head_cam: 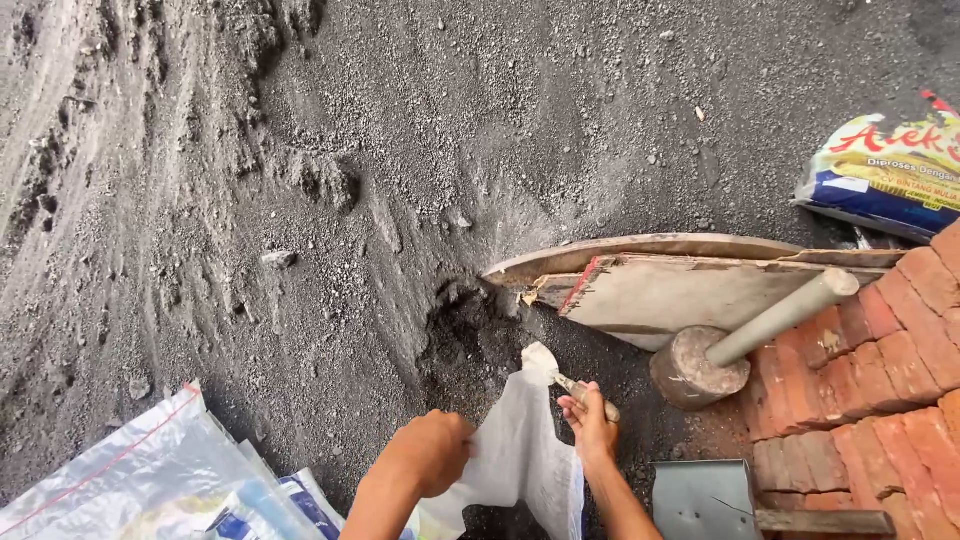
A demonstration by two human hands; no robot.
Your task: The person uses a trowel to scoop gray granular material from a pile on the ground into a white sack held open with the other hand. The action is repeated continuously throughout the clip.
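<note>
My left hand (432,452) grips the top edge of a white woven sack (520,462) and holds it open at the foot of a large heap of dark grey sand (330,180). My right hand (592,425) holds the wooden handle of a small trowel (556,374), whose pale blade points up-left over the sack's mouth. A dug hollow (465,325) in the sand lies just beyond the blade.
Worn wooden boards (680,285) lie to the right, with a heavy tamper (715,360) leaning on a stack of red bricks (880,380). A printed sack (890,170) sits upper right, clear plastic bags (150,475) lower left, a grey metal piece (705,500) by my right forearm.
</note>
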